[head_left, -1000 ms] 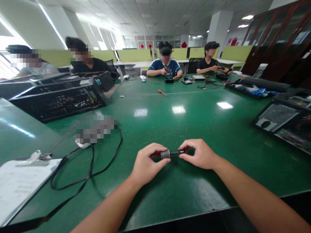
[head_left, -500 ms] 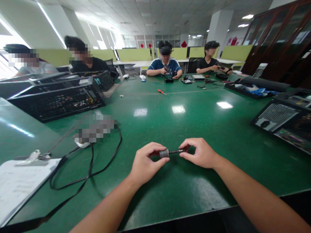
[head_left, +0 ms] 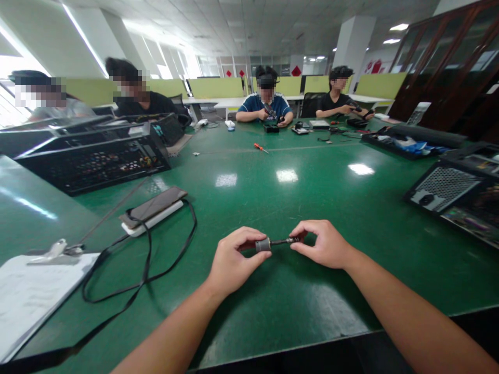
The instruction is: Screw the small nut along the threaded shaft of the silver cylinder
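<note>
Over the near part of the green table [head_left: 249,202], my left hand [head_left: 234,262] pinches a small dark-grey cylinder [head_left: 263,244] between thumb and fingers. A thin dark shaft [head_left: 278,242] sticks out of the cylinder's right end, past a thin gold-coloured ring. My right hand [head_left: 325,245] is closed in a pinch on the shaft's ridged metal tip. The piece lies nearly level between both hands. Its exact kind is too small to make out, and my fingers cover part of each end.
At left lie a clipboard with papers [head_left: 42,291] and a phone [head_left: 156,206] on a white block with a black strap [head_left: 146,259]. Open computer cases stand left [head_left: 97,161] and right [head_left: 444,189]. An orange screwdriver [head_left: 260,148] lies farther off. Several people sit around the table.
My right fingertips have shifted slightly to the right along the shaft, showing a bit more of its length. My left hand keeps its hold on the cylinder almost unmoved.
</note>
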`<act>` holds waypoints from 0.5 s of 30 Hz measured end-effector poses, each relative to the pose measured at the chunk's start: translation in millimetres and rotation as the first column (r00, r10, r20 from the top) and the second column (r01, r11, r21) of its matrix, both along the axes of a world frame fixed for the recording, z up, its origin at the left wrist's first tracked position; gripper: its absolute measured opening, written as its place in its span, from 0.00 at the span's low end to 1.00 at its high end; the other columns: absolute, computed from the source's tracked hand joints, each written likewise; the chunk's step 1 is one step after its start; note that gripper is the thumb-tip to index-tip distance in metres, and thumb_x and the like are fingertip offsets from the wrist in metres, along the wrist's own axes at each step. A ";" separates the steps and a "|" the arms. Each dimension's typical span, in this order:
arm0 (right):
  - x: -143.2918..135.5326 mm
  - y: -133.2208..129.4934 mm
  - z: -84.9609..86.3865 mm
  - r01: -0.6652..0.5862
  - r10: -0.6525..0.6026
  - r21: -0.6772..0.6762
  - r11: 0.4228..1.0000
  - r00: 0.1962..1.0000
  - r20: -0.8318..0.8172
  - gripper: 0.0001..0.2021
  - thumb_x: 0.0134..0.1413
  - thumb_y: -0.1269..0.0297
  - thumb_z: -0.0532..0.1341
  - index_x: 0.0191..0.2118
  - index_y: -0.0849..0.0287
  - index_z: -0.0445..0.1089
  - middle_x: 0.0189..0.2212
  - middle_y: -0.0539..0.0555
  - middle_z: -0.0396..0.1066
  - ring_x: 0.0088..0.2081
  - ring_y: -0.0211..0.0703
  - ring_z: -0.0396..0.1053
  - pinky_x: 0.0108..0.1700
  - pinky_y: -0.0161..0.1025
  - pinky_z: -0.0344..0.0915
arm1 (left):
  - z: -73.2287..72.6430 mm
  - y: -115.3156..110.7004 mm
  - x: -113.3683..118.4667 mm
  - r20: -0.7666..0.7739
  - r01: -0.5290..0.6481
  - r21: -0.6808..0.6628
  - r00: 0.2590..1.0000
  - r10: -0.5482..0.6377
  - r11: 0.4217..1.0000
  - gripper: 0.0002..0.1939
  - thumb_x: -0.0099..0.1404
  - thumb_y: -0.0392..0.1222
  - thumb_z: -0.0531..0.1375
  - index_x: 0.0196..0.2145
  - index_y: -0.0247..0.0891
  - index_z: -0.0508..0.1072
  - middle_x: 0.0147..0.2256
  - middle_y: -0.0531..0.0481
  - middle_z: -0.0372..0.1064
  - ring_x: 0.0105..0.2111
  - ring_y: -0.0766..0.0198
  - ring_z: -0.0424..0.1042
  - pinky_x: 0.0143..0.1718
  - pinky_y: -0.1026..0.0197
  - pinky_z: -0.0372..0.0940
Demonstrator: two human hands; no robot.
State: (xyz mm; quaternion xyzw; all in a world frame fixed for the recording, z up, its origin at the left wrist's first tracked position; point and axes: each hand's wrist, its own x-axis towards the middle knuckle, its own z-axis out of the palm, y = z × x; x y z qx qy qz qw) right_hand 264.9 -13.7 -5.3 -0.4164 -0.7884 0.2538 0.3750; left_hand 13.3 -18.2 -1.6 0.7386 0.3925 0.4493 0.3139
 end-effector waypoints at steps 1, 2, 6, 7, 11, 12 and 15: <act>0.1 0.0 0.2 -0.001 0.001 0.001 1.000 1.000 0.002 0.03 0.52 0.68 0.67 0.35 0.57 0.76 0.31 0.51 0.79 0.33 0.42 0.76 0.39 0.38 0.70 | -0.1 0.1 -0.1 0.001 0.003 -0.003 1.000 -0.003 1.000 0.11 0.56 0.37 0.71 0.38 0.39 0.80 0.39 0.46 0.76 0.39 0.58 0.78 0.41 0.57 0.77; 0.3 0.0 0.4 -0.002 0.002 0.002 1.000 1.000 0.003 0.03 0.52 0.68 0.67 0.35 0.57 0.76 0.31 0.51 0.79 0.33 0.42 0.76 0.39 0.38 0.70 | -0.1 0.2 -0.3 0.001 0.005 -0.005 1.000 -0.005 1.000 0.11 0.56 0.37 0.71 0.38 0.39 0.80 0.39 0.46 0.76 0.39 0.58 0.78 0.41 0.57 0.77; 1.0 -0.4 1.3 -0.010 0.010 -0.001 1.000 1.000 0.014 0.03 0.52 0.68 0.67 0.35 0.57 0.76 0.32 0.51 0.78 0.33 0.42 0.76 0.39 0.38 0.70 | -0.1 1.0 -1.3 0.004 0.014 -0.009 1.000 -0.014 1.000 0.11 0.56 0.36 0.71 0.38 0.40 0.80 0.40 0.46 0.76 0.40 0.58 0.78 0.42 0.57 0.76; 1.2 -0.6 1.5 -0.012 0.012 -0.002 1.000 1.000 0.017 0.03 0.52 0.68 0.67 0.35 0.57 0.76 0.32 0.51 0.78 0.33 0.42 0.76 0.39 0.38 0.70 | 0.0 1.3 -1.6 0.006 0.018 -0.008 1.000 -0.018 1.000 0.11 0.56 0.36 0.71 0.39 0.40 0.80 0.40 0.46 0.76 0.40 0.58 0.78 0.42 0.57 0.76; 1.8 -1.0 2.1 -0.018 0.018 0.000 1.000 1.000 0.018 0.03 0.52 0.68 0.67 0.35 0.57 0.75 0.31 0.51 0.78 0.33 0.42 0.76 0.39 0.38 0.69 | -0.3 2.1 -2.9 0.012 0.030 -0.006 0.999 -0.029 1.000 0.11 0.56 0.35 0.71 0.39 0.40 0.79 0.40 0.46 0.76 0.40 0.59 0.78 0.42 0.58 0.76; 2.0 -0.9 2.2 -0.018 0.018 0.001 1.000 1.000 0.020 0.03 0.53 0.68 0.67 0.35 0.57 0.75 0.31 0.51 0.78 0.33 0.42 0.75 0.39 0.38 0.69 | -0.4 2.3 -3.2 0.011 0.031 -0.007 0.999 -0.031 1.000 0.11 0.56 0.35 0.71 0.39 0.40 0.79 0.40 0.46 0.76 0.40 0.59 0.78 0.42 0.58 0.76; 2.7 -0.6 2.0 -0.020 0.020 0.005 1.000 0.999 0.027 0.03 0.53 0.68 0.67 0.35 0.58 0.75 0.31 0.51 0.78 0.33 0.42 0.75 0.39 0.38 0.69 | -1.1 2.9 -3.7 0.010 0.034 -0.004 0.999 -0.034 0.999 0.12 0.56 0.35 0.71 0.39 0.39 0.79 0.41 0.46 0.76 0.40 0.59 0.78 0.42 0.59 0.76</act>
